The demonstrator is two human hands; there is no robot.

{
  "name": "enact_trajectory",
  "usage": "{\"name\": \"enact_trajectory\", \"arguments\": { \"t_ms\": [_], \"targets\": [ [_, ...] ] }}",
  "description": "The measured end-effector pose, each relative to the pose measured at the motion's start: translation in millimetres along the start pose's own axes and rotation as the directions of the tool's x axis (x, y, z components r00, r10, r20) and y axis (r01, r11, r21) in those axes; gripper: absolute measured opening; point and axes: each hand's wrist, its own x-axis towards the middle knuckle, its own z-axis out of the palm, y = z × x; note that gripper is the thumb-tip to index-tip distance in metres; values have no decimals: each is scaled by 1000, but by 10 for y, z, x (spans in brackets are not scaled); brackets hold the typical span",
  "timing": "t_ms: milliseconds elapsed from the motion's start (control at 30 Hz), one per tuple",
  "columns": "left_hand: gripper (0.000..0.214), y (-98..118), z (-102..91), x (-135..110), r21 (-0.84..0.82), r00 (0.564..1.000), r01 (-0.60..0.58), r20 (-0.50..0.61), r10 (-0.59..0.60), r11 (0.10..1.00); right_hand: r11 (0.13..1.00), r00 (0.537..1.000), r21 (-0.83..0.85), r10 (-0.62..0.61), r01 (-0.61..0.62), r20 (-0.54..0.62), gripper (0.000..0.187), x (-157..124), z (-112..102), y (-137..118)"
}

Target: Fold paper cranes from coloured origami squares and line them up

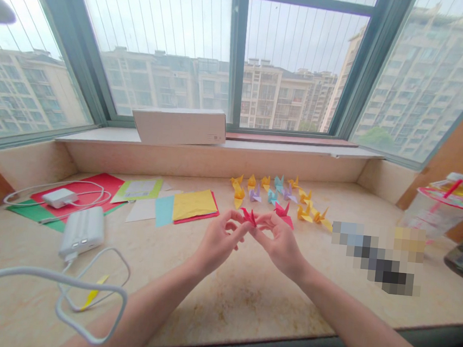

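Both my hands pinch a small folded red paper crane (248, 216) above the stone counter. My left hand (222, 238) grips it from the left, thumb and index finger together, the other fingers curled below. From the right, my right hand (276, 242) holds it between thumb and fingers, which partly cover it. Just behind my right fingers stands a second red paper crane (285, 213). Beyond the hands, several finished cranes sit in loose rows: yellow cranes (304, 213), blue cranes (278, 183) and purple cranes (255, 194).
Left of my hands lies a stack of yellow and red paper (195, 207), with more coloured sheets (102, 183) beyond. A white power bank (82, 230) and looping cable (41, 274) occupy the left. A lidded plastic cup (432, 214) stands at right. A white box (178, 127) rests on the sill.
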Motion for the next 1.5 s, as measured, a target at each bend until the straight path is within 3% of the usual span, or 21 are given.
{"name": "enact_trajectory", "arguments": {
  "t_ms": [167, 333, 433, 767, 933, 1067, 1233, 1367, 1500],
  "targets": [
    [37, 20, 5, 5, -76, 1000, -17, 6, 18, 997, 999, 996, 0, -48, 48, 69, 24, -23, -18, -35],
    [40, 17, -4, 9, -38, 1000, -11, -2, 11, 999, 999, 994, 0, -36, 36, 100, 26, -18, -49, -77],
    [39, 1, -14, 11, 36, 1000, -12, -14, 12, 999, 999, 995, -8, -53, 54, 84, 23, -18, -45, -100],
    [24, -41, -37, 26, 185, 981, -173, -56, 186, 967, 978, 989, -160, -144, 135, -47, 14, -22, -62, -127],
    [25, -13, -33, 21, 34, 994, -95, -54, 97, 995, 995, 995, 10, -101, 101, 25, 20, -19, -56, -136],
    [43, -24, -6, 26, -135, 1000, -5, -4, 4, 991, 987, 994, 115, -111, 109, 13, 26, -4, -59, -126],
    [43, -31, 30, 12, -118, 996, 44, 83, -34, 992, 987, 997, 147, -73, 68, 29, 18, 22, -83, -68],
    [43, 0, 29, -1, -148, 998, -4, 66, 14, 989, 965, 999, 261, -27, 20, 25, 15, 42, -88, -45],
    [53, 10, 30, -7, -169, 996, 27, 87, -12, 985, 934, 1000, 358, 4, -3, -3, 16, 58, -85, -65]
  ]
}}
